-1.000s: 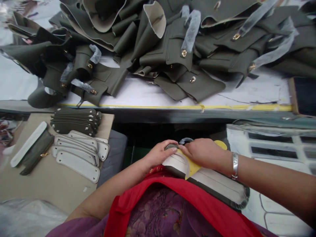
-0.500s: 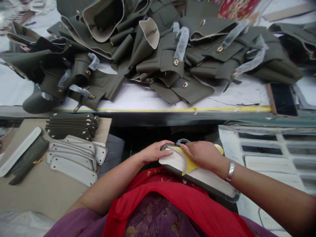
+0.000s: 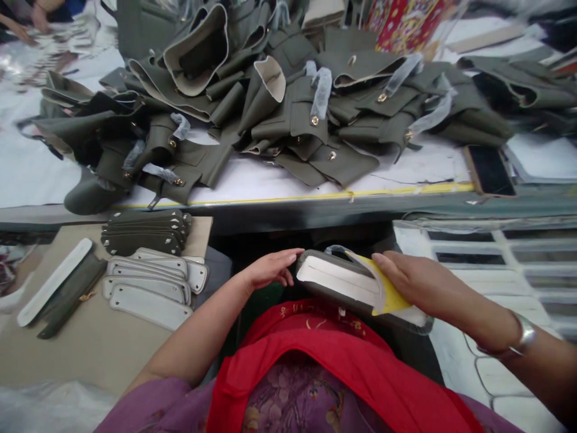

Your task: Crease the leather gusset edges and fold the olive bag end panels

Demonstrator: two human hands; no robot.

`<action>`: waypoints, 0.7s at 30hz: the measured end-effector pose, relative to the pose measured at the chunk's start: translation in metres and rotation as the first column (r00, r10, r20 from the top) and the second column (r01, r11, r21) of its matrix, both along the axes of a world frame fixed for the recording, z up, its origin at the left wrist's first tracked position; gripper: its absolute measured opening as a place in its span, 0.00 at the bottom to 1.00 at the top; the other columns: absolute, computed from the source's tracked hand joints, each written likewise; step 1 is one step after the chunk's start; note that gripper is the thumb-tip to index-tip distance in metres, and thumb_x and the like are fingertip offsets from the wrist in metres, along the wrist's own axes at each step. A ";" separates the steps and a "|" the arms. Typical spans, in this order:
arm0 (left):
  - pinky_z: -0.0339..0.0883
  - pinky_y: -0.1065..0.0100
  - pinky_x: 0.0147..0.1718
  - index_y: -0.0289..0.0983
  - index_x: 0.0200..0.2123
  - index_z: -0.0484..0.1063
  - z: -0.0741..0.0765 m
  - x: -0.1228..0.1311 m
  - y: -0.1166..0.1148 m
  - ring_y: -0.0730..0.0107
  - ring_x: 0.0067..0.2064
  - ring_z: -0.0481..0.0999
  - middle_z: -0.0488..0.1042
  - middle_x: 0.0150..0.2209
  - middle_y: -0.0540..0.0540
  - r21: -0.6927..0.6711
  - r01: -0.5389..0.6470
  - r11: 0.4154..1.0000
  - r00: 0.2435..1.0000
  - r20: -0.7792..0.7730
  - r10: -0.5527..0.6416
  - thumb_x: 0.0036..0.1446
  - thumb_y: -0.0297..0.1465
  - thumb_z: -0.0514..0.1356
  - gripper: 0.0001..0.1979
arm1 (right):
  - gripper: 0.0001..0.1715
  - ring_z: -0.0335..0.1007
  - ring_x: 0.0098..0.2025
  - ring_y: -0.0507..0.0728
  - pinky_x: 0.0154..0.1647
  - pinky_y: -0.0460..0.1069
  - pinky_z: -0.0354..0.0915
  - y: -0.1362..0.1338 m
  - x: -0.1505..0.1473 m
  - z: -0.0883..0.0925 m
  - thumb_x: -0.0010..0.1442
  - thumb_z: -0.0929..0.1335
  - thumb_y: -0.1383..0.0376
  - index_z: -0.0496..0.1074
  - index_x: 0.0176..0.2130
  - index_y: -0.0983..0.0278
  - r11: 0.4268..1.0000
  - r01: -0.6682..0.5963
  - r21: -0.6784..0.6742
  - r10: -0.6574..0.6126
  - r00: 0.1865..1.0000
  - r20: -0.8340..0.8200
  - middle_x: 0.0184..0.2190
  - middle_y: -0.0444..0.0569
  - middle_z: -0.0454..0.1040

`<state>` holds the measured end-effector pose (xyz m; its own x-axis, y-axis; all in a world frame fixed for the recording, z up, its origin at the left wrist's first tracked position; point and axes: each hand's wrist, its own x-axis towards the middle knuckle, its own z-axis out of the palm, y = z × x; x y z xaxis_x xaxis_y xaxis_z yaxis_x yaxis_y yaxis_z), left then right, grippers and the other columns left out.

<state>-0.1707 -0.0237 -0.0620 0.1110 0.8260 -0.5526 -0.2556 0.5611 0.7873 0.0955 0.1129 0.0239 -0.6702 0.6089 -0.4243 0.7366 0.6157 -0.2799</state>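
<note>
In my lap, over the red apron (image 3: 297,355), lies a dark green leather bag piece (image 3: 349,305) with a long white face (image 3: 333,275) turned up. My right hand (image 3: 417,285) pinches a yellow sheet (image 3: 391,296), its pale side curling over the right part of that face. At the piece's left end is my left hand (image 3: 273,269). Its fingers are loosely spread, the foremost tip at the end's upper corner, and it grips nothing. A clear-wrapped strap or loop (image 3: 336,248) shows behind the piece's far edge.
Dark green bag parts (image 3: 288,120) are heaped across the white table, near a phone (image 3: 490,171). On a board (image 3: 81,367) at left lie dark strips (image 3: 142,231) and pale panels (image 3: 148,304). A slotted white rack (image 3: 469,282) stands at right. Another person's hands (image 3: 22,30) appear top left.
My right hand has moved right, drawing the yellow sheet along and baring more of the white face at the left. My left hand has let go of the piece's left end and shifted slightly left.
</note>
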 end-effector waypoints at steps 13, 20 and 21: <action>0.71 0.68 0.24 0.49 0.61 0.52 0.007 0.016 0.003 0.62 0.29 0.79 0.72 0.44 0.41 0.011 0.181 0.983 0.983 -0.033 -0.180 0.54 0.40 0.60 0.33 | 0.20 0.74 0.37 0.59 0.40 0.52 0.69 -0.133 0.033 -0.016 0.54 0.68 0.56 0.69 0.43 0.64 0.237 0.145 -0.961 -0.782 0.615 -0.101 0.37 0.51 0.77; 0.71 0.57 0.34 0.49 0.61 0.51 -0.013 0.012 0.001 0.60 0.36 0.78 0.73 0.45 0.42 0.071 0.143 0.987 0.946 0.282 -0.158 0.53 0.39 0.63 0.35 | 0.14 0.70 0.24 0.51 0.23 0.44 0.64 -0.169 -0.037 -0.051 0.52 0.70 0.60 0.70 0.38 0.66 0.112 0.110 -0.988 -0.945 0.320 -0.072 0.26 0.47 0.75; 0.71 0.57 0.35 0.49 0.60 0.54 -0.014 0.013 0.002 0.62 0.37 0.77 0.73 0.45 0.43 0.072 0.124 0.990 0.941 0.306 -0.141 0.53 0.38 0.63 0.33 | 0.14 0.66 0.20 0.49 0.18 0.42 0.60 -0.171 -0.046 -0.055 0.53 0.70 0.59 0.70 0.36 0.66 0.116 0.109 -0.987 -0.950 0.304 -0.078 0.23 0.45 0.73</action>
<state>-0.1578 -0.0220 -0.0762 0.3805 0.8182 -0.4310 -0.4175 0.5678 0.7094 0.0498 -0.0579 -0.0314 -0.5389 0.5833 -0.6078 0.0258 -0.7097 -0.7040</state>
